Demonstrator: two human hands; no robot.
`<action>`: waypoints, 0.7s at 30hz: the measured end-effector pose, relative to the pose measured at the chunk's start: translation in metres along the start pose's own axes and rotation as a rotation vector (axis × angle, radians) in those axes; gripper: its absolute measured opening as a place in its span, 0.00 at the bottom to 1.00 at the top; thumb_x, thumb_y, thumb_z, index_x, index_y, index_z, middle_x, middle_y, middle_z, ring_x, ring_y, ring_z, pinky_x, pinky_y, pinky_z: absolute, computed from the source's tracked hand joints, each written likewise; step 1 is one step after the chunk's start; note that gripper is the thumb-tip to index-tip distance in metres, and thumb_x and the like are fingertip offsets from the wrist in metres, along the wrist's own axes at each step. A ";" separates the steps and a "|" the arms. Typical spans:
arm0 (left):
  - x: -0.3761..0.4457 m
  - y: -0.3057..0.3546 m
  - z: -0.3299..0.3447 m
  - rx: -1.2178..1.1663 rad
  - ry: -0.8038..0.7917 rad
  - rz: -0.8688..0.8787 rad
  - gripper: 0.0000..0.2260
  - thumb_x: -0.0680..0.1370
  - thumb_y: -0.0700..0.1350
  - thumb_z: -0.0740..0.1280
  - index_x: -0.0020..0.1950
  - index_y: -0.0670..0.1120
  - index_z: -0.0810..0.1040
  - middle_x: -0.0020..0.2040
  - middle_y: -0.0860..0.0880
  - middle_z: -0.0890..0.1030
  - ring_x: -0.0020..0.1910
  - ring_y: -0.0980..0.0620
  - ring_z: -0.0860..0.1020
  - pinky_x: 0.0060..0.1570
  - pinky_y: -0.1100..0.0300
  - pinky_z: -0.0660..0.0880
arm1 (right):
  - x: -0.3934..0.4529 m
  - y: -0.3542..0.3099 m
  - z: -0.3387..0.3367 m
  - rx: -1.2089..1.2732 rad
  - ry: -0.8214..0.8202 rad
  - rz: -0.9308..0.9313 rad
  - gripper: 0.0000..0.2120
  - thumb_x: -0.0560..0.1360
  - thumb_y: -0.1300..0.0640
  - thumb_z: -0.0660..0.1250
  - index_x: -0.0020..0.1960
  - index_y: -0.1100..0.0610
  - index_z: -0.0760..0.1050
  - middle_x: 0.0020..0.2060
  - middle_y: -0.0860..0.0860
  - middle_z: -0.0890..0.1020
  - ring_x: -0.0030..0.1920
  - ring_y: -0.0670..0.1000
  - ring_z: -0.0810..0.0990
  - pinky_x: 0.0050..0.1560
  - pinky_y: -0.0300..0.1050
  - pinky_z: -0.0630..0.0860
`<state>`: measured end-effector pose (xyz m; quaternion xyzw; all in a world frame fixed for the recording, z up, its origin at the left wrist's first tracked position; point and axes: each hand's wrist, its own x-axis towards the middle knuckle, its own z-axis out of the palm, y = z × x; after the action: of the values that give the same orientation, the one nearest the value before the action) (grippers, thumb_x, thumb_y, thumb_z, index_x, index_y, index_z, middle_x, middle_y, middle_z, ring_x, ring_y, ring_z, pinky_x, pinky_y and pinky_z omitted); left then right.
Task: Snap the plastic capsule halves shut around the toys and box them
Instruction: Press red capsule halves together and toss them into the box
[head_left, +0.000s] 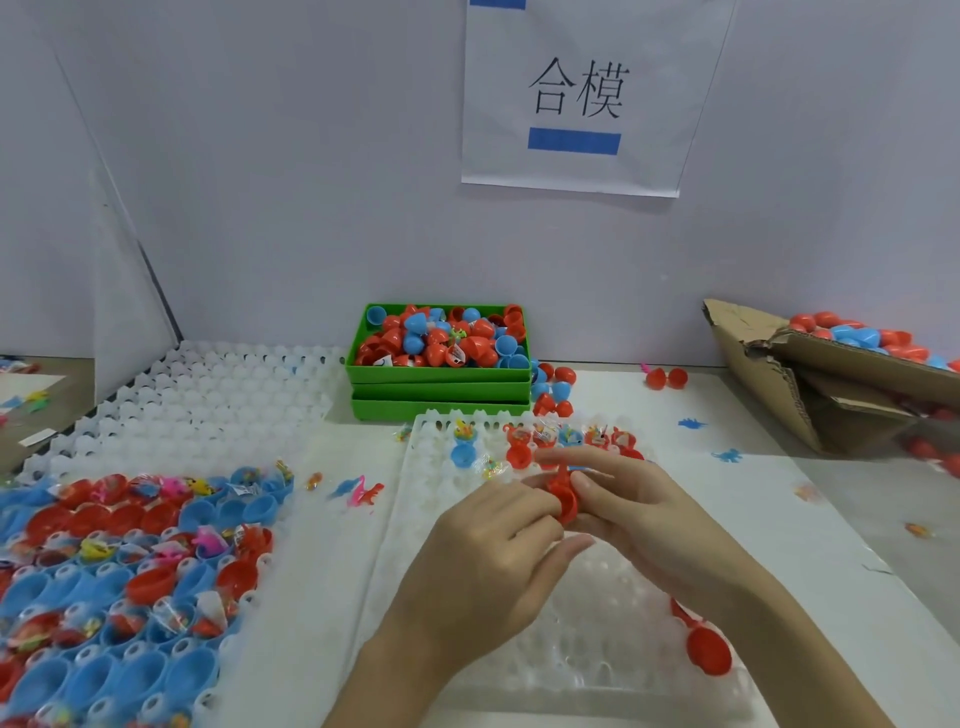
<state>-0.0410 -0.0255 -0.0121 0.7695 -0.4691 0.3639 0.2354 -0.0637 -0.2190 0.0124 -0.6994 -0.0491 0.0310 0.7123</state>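
Hands meet over the near white tray: the left hand and right hand both pinch a red capsule, its halves seemingly partway closed. Closing looks to be the step in hand. Next it needs a firm squeeze until it snaps, then a reach to the cardboard box at far right.

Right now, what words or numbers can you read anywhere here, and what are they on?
"合模": black characters on the white paper sign on the wall, above a blue bar.
Small labels on the toy packets in the green box: too small to read.
Nothing else readable.
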 end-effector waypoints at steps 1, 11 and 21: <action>0.000 0.002 0.000 -0.016 0.008 -0.017 0.12 0.83 0.51 0.71 0.45 0.44 0.84 0.47 0.50 0.84 0.47 0.51 0.81 0.53 0.61 0.78 | -0.001 0.000 -0.001 0.001 -0.014 -0.011 0.14 0.84 0.58 0.62 0.64 0.54 0.82 0.57 0.54 0.86 0.60 0.56 0.85 0.57 0.42 0.82; 0.004 -0.019 -0.022 -0.388 0.278 -0.718 0.15 0.75 0.38 0.77 0.54 0.52 0.75 0.47 0.57 0.80 0.49 0.55 0.82 0.50 0.69 0.78 | 0.005 -0.004 0.011 -0.312 0.158 -0.168 0.19 0.86 0.66 0.58 0.70 0.49 0.76 0.61 0.46 0.84 0.63 0.46 0.83 0.58 0.40 0.81; -0.006 -0.039 -0.017 -0.250 0.165 -0.783 0.13 0.78 0.32 0.71 0.61 0.43 0.83 0.54 0.51 0.81 0.51 0.58 0.80 0.56 0.57 0.81 | 0.063 -0.005 0.039 -1.292 -0.205 -0.167 0.26 0.84 0.67 0.60 0.80 0.51 0.65 0.75 0.51 0.74 0.73 0.56 0.73 0.71 0.51 0.72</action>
<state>-0.0139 0.0072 -0.0064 0.8235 -0.1611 0.2475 0.4844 -0.0062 -0.1733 0.0194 -0.9736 -0.1796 0.0065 0.1411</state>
